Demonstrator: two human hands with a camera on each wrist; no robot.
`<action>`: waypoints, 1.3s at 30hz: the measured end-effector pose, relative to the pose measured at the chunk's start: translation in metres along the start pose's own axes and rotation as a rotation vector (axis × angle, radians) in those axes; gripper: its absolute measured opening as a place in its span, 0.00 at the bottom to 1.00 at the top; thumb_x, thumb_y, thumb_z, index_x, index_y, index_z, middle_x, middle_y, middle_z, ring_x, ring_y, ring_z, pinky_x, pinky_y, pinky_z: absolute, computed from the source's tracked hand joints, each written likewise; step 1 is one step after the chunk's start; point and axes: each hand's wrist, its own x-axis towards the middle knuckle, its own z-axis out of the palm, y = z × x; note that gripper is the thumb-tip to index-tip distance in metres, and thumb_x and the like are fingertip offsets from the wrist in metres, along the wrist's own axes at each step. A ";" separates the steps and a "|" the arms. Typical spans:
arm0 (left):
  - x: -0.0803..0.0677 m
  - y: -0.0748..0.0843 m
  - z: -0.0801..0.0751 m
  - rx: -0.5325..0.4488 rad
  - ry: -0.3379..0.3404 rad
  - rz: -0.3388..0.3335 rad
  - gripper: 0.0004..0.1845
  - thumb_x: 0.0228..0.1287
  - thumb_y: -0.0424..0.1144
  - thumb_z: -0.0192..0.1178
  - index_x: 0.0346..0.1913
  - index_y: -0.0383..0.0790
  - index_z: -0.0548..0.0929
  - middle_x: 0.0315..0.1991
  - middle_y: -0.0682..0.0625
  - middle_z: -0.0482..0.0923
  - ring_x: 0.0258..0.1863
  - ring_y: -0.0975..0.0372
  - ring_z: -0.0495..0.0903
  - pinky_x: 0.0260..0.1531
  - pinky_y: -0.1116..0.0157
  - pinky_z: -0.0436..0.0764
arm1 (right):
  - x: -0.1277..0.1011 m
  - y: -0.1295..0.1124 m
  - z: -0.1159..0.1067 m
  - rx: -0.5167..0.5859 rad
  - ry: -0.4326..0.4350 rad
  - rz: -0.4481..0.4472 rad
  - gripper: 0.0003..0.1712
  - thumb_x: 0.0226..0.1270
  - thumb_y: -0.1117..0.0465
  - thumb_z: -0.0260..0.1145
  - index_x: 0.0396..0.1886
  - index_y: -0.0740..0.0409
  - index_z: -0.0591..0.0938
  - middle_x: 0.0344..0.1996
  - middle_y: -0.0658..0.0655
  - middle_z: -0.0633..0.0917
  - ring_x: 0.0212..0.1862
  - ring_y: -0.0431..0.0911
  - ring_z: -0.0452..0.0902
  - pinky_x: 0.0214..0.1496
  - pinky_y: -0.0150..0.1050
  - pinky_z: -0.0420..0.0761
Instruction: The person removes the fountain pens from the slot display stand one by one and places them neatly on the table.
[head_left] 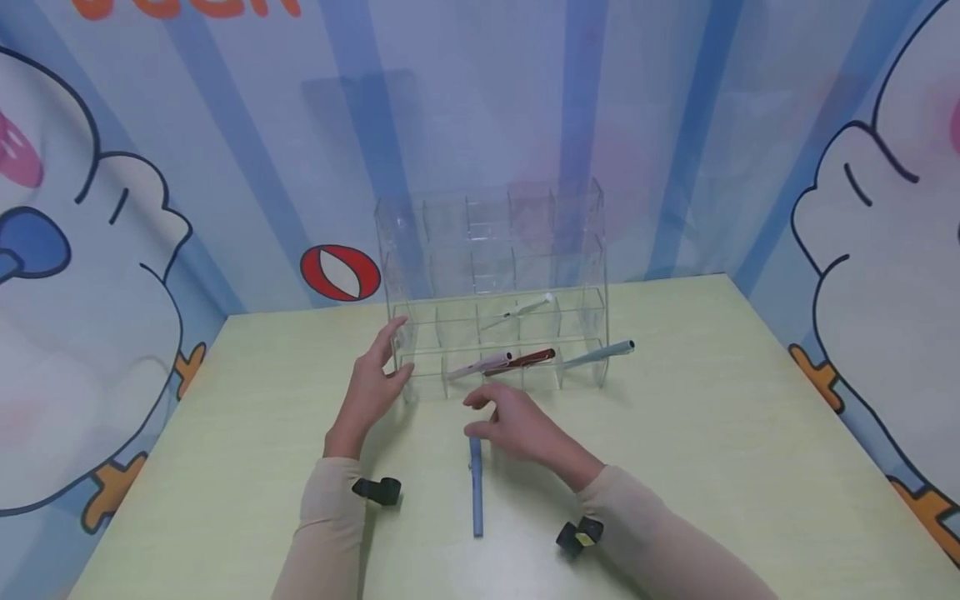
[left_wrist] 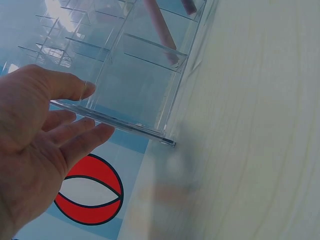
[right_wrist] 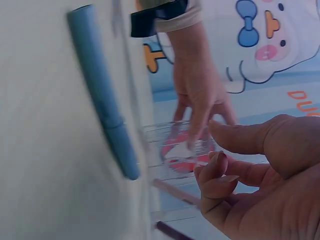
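Observation:
A clear acrylic organizer with several compartments stands on the pale green table. Its lower slots hold a pink pen, a dark red pen and a grey-blue pen; a pale pen lies one row up. My left hand rests with straight fingers against the organizer's left wall. A blue pen lies on the table in front. My right hand hovers over that pen's far end, fingers loosely curled and holding nothing. The blue pen lies apart from those fingers.
Cartoon-printed blue curtains enclose the table on three sides, with a red-and-white ball print behind the organizer. Bare tabletop extends to the right of the organizer and along the near left. Black wrist cameras sit on both sleeves.

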 end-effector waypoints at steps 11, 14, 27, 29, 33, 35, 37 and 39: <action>0.002 0.000 -0.001 0.000 0.010 0.015 0.40 0.66 0.25 0.61 0.77 0.50 0.60 0.75 0.41 0.61 0.70 0.43 0.66 0.53 0.49 0.80 | -0.017 -0.030 -0.032 0.033 0.082 -0.080 0.21 0.67 0.61 0.70 0.59 0.58 0.81 0.54 0.54 0.82 0.37 0.43 0.77 0.31 0.37 0.80; 0.002 0.000 -0.001 -0.001 0.011 0.012 0.40 0.67 0.25 0.62 0.77 0.51 0.60 0.75 0.41 0.61 0.70 0.43 0.65 0.54 0.49 0.80 | -0.021 -0.033 -0.040 0.060 0.095 -0.091 0.21 0.68 0.61 0.69 0.60 0.56 0.81 0.54 0.54 0.81 0.37 0.44 0.77 0.32 0.38 0.79; 0.004 -0.001 0.002 0.001 0.004 0.012 0.39 0.67 0.26 0.62 0.77 0.49 0.61 0.76 0.42 0.59 0.69 0.43 0.66 0.54 0.49 0.80 | -0.020 -0.025 -0.065 0.129 0.309 -0.195 0.18 0.66 0.64 0.71 0.55 0.58 0.82 0.43 0.55 0.83 0.38 0.46 0.81 0.41 0.44 0.83; 0.004 -0.001 0.002 0.000 0.004 0.010 0.39 0.67 0.26 0.62 0.77 0.49 0.61 0.76 0.43 0.59 0.69 0.43 0.66 0.54 0.49 0.80 | -0.018 -0.022 -0.068 0.129 0.342 -0.203 0.17 0.67 0.63 0.71 0.55 0.58 0.83 0.42 0.56 0.83 0.37 0.46 0.81 0.41 0.44 0.83; 0.003 -0.001 0.002 -0.006 0.005 0.005 0.39 0.67 0.26 0.61 0.77 0.51 0.61 0.76 0.43 0.59 0.70 0.43 0.65 0.55 0.48 0.79 | -0.014 -0.015 -0.072 0.167 0.372 -0.220 0.17 0.68 0.62 0.70 0.55 0.58 0.83 0.45 0.57 0.84 0.38 0.48 0.83 0.40 0.43 0.83; 0.002 -0.001 0.001 -0.005 0.005 0.003 0.39 0.67 0.26 0.61 0.77 0.52 0.61 0.76 0.44 0.59 0.70 0.44 0.65 0.55 0.47 0.79 | -0.012 -0.012 -0.074 0.203 0.376 -0.217 0.16 0.68 0.62 0.69 0.55 0.58 0.83 0.47 0.57 0.84 0.40 0.48 0.84 0.39 0.42 0.84; 0.001 -0.002 0.001 -0.006 0.005 0.005 0.39 0.67 0.26 0.61 0.77 0.53 0.60 0.76 0.44 0.59 0.70 0.43 0.64 0.55 0.47 0.79 | -0.011 -0.009 -0.076 0.236 0.384 -0.213 0.16 0.69 0.62 0.69 0.55 0.58 0.83 0.49 0.58 0.83 0.43 0.48 0.84 0.39 0.39 0.84; 0.001 -0.003 0.000 -0.003 0.005 0.009 0.40 0.67 0.26 0.61 0.77 0.53 0.60 0.76 0.44 0.58 0.70 0.43 0.65 0.54 0.47 0.79 | -0.009 -0.007 -0.078 0.262 0.395 -0.212 0.16 0.69 0.62 0.68 0.55 0.58 0.83 0.51 0.58 0.83 0.46 0.49 0.84 0.38 0.38 0.84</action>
